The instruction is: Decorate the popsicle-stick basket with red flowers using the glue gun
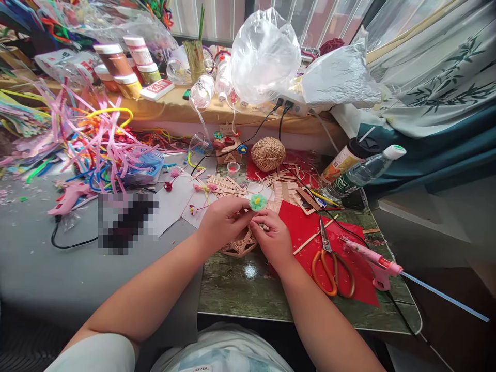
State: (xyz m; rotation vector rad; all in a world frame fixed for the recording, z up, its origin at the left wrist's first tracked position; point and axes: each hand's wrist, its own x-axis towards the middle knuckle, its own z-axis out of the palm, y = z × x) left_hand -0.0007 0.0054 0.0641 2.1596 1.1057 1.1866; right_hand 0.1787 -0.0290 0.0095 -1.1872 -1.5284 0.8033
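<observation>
A mint-green fuzzy flower (258, 202) with a yellow centre is held up over the table, its face toward me. My left hand (223, 221) pinches it from the left, thumb and forefinger closed just under the petals. My right hand (274, 238) is closed right below the flower, fingertips together; whatever they pinch is hidden. Under both hands lies a twine-wrapped wooden frame (241, 247), partly covered by them. Beyond it are many flat wooden sticks (289, 187) and a ball of twine (268, 154).
Orange-handled scissors (334, 268) and a pink glue gun (374, 261) lie on red sheets (296, 222) at right. A bottle (360, 173) and cup (346, 160) stand behind. Leftward are another glue gun (72, 197) and tangled pipe cleaners (112, 139). A black cord (240, 142) crosses the back.
</observation>
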